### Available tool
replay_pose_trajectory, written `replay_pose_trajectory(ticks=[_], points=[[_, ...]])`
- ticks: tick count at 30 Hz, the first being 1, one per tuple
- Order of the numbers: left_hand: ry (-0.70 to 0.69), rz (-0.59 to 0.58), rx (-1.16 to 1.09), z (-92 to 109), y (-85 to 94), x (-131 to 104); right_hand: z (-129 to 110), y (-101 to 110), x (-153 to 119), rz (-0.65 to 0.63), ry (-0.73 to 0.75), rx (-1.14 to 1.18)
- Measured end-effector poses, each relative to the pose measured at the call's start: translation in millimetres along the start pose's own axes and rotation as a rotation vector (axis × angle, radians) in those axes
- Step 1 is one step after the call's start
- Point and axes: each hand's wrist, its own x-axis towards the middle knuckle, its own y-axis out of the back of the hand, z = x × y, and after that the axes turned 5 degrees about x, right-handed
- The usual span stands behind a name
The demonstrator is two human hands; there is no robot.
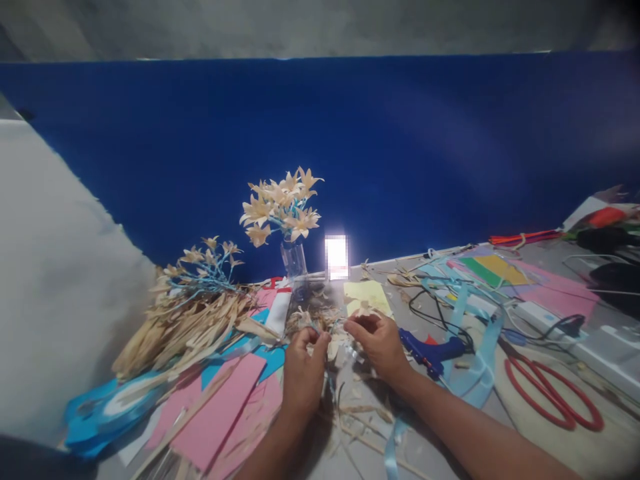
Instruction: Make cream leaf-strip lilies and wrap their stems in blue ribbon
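At the middle of the littered work surface, my left hand (306, 367) has its thumb and fingertips pinched together on something too small to make out. Just right of it, my right hand (379, 343) is also closed, thumb against fingers, near a pale dry petal-like piece (367, 312). A short gap separates the two hands, with thin bluish strands near the fingertips. Behind them a clear vase (295, 267) holds cream flowers (283, 203) on blue stems. A yellow paper (357, 297) lies behind my right hand. The blue glue gun (433, 351) rests beside my right wrist.
Dried husks (180, 333) and smaller flowers (210, 267) are heaped at the left, near pink paper (220, 413) and a blue ribbon roll (113, 410). At the right lie red-handled scissors (550, 390), light-blue ribbon (480, 380), cables and a white power strip (550, 323). A blue wall stands behind.
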Motion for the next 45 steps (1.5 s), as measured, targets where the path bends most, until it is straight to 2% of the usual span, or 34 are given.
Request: replay_pose_trajectory(ticks=[4,8,10,15,17,20,22,24,25,26,28,29,31,35,37,40,42,44,45], points=[[0.010,-0.086,-0.018,4,1.0,0,2,3,-2,-0.046,0.094,-0.163],[-0.022,-0.099,-0.017,6,0.3,-3,4,4,-2,-0.050,0.169,-0.201],[-0.058,-0.077,0.009,4,0.2,-4,3,7,-3,-0.041,0.300,-0.340],[-0.298,0.047,0.235,0,0.7,-6,-18,13,-10,-0.055,0.835,-0.920],[-0.414,0.086,0.310,-1,-0.2,-6,-36,13,-11,-0.064,0.892,-1.091],[-0.596,0.129,0.351,1,-1.5,-8,-65,10,-2,-0.121,0.748,-1.211],[-0.704,0.120,0.371,4,-1.3,-9,-83,8,14,-0.253,0.548,-1.161],[-0.798,0.066,0.397,7,-0.1,-11,-95,7,37,-0.477,0.265,-0.959],[-0.842,0.034,0.403,8,0.7,-12,-98,7,49,-0.599,0.068,-0.810],[-0.879,0.004,0.400,9,1.5,-13,-99,8,60,-0.679,-0.038,-0.735],[-0.904,-0.020,0.351,9,2.5,-14,-94,10,76,-0.738,-0.162,-0.613],[-0.870,-0.005,0.305,8,2.7,-14,-89,10,79,-0.730,-0.186,-0.563],[-0.682,0.062,0.183,6,2.2,-14,-74,8,74,-0.663,-0.203,-0.442],[-0.152,0.119,-0.071,1,0.8,-8,-33,-5,29,-0.374,-0.106,-0.205],[-0.040,0.127,-0.108,0,1.2,-4,-19,-12,3,-0.233,-0.049,-0.142],[-0.093,0.174,-0.017,1,2.4,-1,-17,-16,-20,-0.056,0.078,-0.095],[-0.221,0.205,0.072,1,2.7,-1,-29,-15,-22,-0.039,0.277,-0.188],[-0.372,0.231,0.156,2,2.8,-2,-47,-15,-15,-0.065,0.516,-0.358],[-0.444,0.240,0.197,2,3.0,-3,-55,-15,-10,-0.080,0.587,-0.438]])
